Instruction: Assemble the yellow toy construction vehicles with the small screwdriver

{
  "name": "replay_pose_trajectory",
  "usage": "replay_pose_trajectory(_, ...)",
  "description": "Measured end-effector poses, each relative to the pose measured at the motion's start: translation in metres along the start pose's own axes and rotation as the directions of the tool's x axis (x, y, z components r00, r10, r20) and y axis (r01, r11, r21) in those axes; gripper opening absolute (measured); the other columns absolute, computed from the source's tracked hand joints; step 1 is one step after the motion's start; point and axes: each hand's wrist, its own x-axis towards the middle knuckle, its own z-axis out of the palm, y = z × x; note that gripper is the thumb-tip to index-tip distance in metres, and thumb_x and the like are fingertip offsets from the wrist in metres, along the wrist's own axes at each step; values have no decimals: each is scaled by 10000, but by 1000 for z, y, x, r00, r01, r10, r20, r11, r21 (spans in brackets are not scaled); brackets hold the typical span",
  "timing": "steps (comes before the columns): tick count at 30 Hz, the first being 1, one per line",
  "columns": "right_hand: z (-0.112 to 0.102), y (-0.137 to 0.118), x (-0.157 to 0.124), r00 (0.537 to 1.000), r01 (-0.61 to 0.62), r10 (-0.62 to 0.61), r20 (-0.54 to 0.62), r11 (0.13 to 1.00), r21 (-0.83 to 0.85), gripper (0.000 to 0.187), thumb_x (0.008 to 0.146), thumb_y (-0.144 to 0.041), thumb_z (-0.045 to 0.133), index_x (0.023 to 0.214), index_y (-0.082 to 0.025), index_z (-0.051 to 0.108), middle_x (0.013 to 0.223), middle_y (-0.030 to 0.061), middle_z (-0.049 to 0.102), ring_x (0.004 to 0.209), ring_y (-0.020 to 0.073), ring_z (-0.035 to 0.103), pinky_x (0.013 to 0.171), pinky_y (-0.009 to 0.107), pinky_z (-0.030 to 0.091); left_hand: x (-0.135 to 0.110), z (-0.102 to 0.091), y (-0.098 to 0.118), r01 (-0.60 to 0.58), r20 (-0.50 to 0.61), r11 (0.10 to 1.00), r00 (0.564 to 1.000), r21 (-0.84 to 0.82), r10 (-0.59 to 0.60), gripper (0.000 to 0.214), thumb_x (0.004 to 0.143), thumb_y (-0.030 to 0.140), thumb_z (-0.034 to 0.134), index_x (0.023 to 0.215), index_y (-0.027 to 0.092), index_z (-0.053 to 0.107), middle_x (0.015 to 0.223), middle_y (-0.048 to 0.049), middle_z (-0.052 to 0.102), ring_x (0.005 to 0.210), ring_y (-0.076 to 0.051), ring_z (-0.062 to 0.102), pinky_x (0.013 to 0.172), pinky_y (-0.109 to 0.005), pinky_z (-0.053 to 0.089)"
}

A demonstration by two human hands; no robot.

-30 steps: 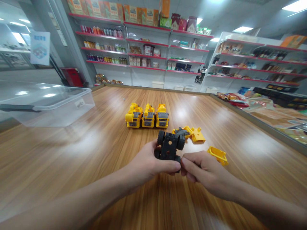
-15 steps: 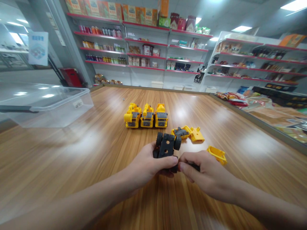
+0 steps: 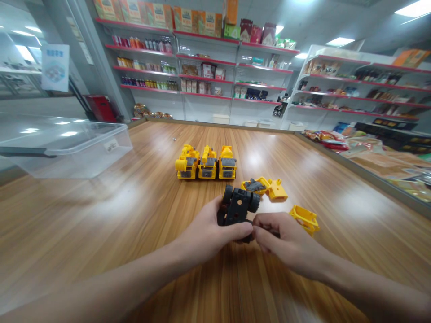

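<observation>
A black toy truck chassis (image 3: 237,207) with chunky wheels is tilted up above the table. My left hand (image 3: 215,224) is closed around it, thumb across its lower end. Close against that end, my right hand (image 3: 281,233) has its fingers pinched together; a bit of something dark shows beneath them, too hidden to name. Beyond the chassis lies a yellow shell with grey parts in it (image 3: 255,185), touching a flat yellow piece (image 3: 278,190). A yellow truck bed (image 3: 305,219) rests just past my right hand.
Three yellow toy construction trucks (image 3: 207,166) stand side by side farther back on the wooden table (image 3: 134,233). At the left is a clear plastic bin (image 3: 84,152). Packaged goods (image 3: 333,137) lie beyond the right edge, and stocked shelves (image 3: 205,58) line the back.
The chassis has tilted slightly and shifted a little to the right in my left hand. My right hand stays pinched beside its lower end.
</observation>
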Motion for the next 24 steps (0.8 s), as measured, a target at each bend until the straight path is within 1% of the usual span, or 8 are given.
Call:
replay_pose_trajectory(3,-1,-3,-4,982,145,-170,-80,956,-257,120,871,-207,533,762,-166,560,662,-4,562,588,113,484,531,242,345,4,0,-6,152,30,984,988,-95,-149,414,809,417,713,1079,160,533,823,-59,682,680,-183,680,620,-312,552)
replay_pose_trajectory(6,-4,-4,-6,978,173,-203,-50,921,-349,152,876,-191,510,737,-166,565,620,-17,529,558,108,461,527,247,334,5,0,-8,185,56,977,982,-110,-180,410,854,450,653,1089,155,493,763,-53,676,600,-171,668,548,-291,539)
replay_pose_trajectory(10,-4,-4,-3,992,111,-122,-22,952,-285,280,913,-236,471,654,-165,549,562,-21,497,513,97,429,483,238,297,5,-1,-7,134,39,987,991,-88,-131,386,863,420,654,1088,147,500,776,-42,666,600,-147,652,533,-263,533)
replay_pose_trajectory(13,-2,-3,-1,998,-24,26,51,999,-37,350,956,-305,404,677,-162,561,525,-14,526,455,90,422,449,230,300,4,-2,-6,94,62,992,994,-89,-89,375,868,422,650,1083,148,512,796,-41,669,633,-141,653,555,-254,533)
replay_pose_trajectory(15,-1,-1,-1,994,-72,66,86,995,68,380,971,-340,373,696,-160,563,508,-17,523,428,86,404,432,228,294,3,-3,-5,74,65,992,996,-101,-67,375,860,411,665,1088,152,518,812,-39,669,655,-139,653,561,-245,530)
replay_pose_trajectory(20,-1,-2,-4,995,70,-77,-57,992,-109,180,918,-258,504,772,-168,559,656,-10,558,591,108,503,521,226,348,4,-1,-3,127,34,978,992,-163,-123,338,883,389,630,1078,137,518,781,-41,659,608,-139,641,538,-253,520)
replay_pose_trajectory(22,-2,-3,-5,990,106,-121,-73,978,-178,90,900,-214,522,830,-175,562,684,-14,579,599,108,515,535,228,358,4,-1,-3,139,34,974,990,-178,-136,310,889,373,618,1058,132,520,772,-42,652,602,-144,639,530,-255,513)
replay_pose_trajectory(24,-3,-4,-5,985,130,-154,-75,958,-254,117,900,-204,514,796,-178,562,649,-25,556,563,99,485,520,232,338,4,-1,-3,149,40,972,989,-181,-145,299,888,367,617,1046,132,520,774,-45,652,601,-147,638,528,-259,512)
